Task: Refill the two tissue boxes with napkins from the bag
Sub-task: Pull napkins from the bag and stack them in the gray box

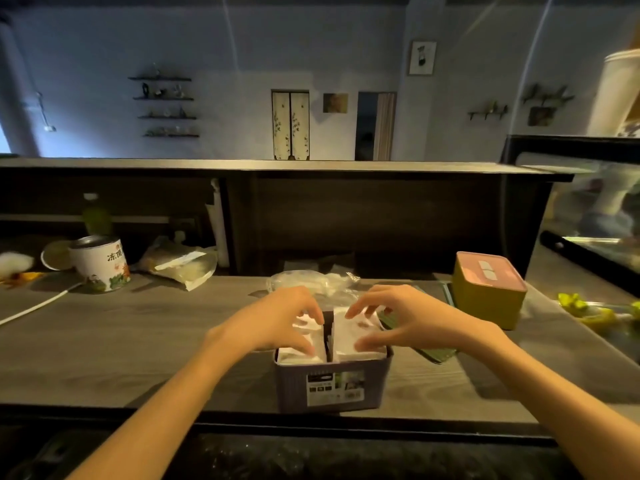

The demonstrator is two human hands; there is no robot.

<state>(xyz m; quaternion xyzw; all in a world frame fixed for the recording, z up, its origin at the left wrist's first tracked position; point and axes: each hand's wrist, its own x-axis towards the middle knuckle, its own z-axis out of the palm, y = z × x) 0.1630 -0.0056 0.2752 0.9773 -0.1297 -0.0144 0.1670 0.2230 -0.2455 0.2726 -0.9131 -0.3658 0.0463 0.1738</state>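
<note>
Counter: wood-grain counter (138, 341) under a dark raised shelf; dim room behind
Purple box (332, 382): near front edge, open, two white napkin stacks (360, 341) inside
Left hand (277, 317): fingers curled, grasping the left stack
Right hand (405, 317): fingers curled, grasping the right stack
Bag (311, 282): clear plastic, just behind purple box
Yellow box (488, 292): pink lid, right of purple box; lidded

Dim warm light, bluish far wall, bowed wide-angle edges.
</note>
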